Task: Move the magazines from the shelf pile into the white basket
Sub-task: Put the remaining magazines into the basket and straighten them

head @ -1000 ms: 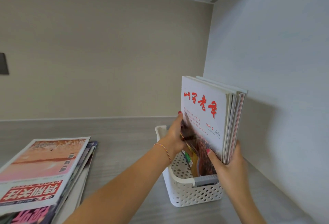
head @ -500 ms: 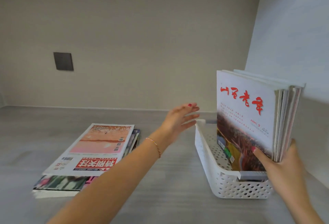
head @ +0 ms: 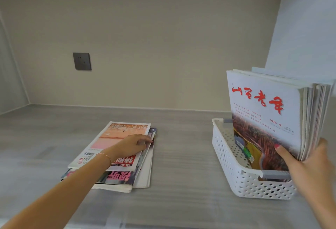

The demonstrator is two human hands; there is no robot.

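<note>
Left hand (head: 130,146): fingers on the right edge of the pile's top magazine (head: 111,145), lower centre (grip unclear).
Right hand (head: 307,163): clamped on upright magazines (head: 269,112) in white basket (head: 236,174), lower right.

Soft, even daylight, brightest on the right wall; faint shadows, no glare; slightly soft focus, wide-angle bending at edges.

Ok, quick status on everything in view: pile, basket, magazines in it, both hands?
Shelf pile: flat, several magazines left.
White basket: on shelf, partly filled.
Upright magazines: standing in basket, leaning right.
Left hand: on pile's top magazine, fingertips at its right edge.
Right hand: grip on upright magazines' near edge.
</note>
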